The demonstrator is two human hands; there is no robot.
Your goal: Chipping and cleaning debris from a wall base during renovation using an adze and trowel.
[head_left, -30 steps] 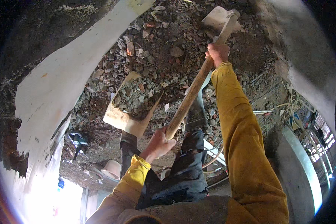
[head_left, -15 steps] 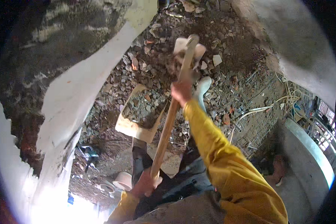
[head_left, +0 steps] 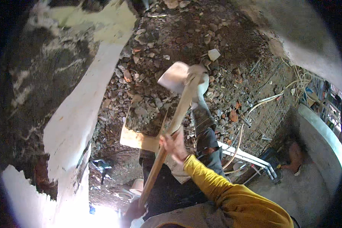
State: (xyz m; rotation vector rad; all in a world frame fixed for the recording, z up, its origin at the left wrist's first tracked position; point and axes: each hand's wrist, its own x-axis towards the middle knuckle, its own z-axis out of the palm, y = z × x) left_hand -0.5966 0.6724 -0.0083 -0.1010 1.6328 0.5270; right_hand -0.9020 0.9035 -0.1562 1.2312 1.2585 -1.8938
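Note:
A hoe with a long wooden handle (head_left: 178, 110) slants across the middle, its pale metal blade (head_left: 173, 76) blurred and raised in front of my right leg. My left hand (head_left: 135, 211), partly lost in glare, grips the handle's lower end. Farther up, my right hand (head_left: 174, 145) is loosely wrapped round the shaft, its fingers slightly spread. Between my legs and beside the handle lies a pale, open-sided scoop-like tray (head_left: 136, 138) heaped with rubble (head_left: 144, 116).
Broken stones and dirt (head_left: 186, 34) cover the ground ahead. A peeling wall (head_left: 76, 110) stands left. To the right are white pipes (head_left: 241, 155), a coiled cable (head_left: 302, 81) and a curved grey rim (head_left: 323, 133). A small tub (head_left: 137, 186) lies low on the left.
The hoe blade has come nearer to me and left, away from the rubble. My right hand has moved down the handle toward me; my left hand has also moved lower.

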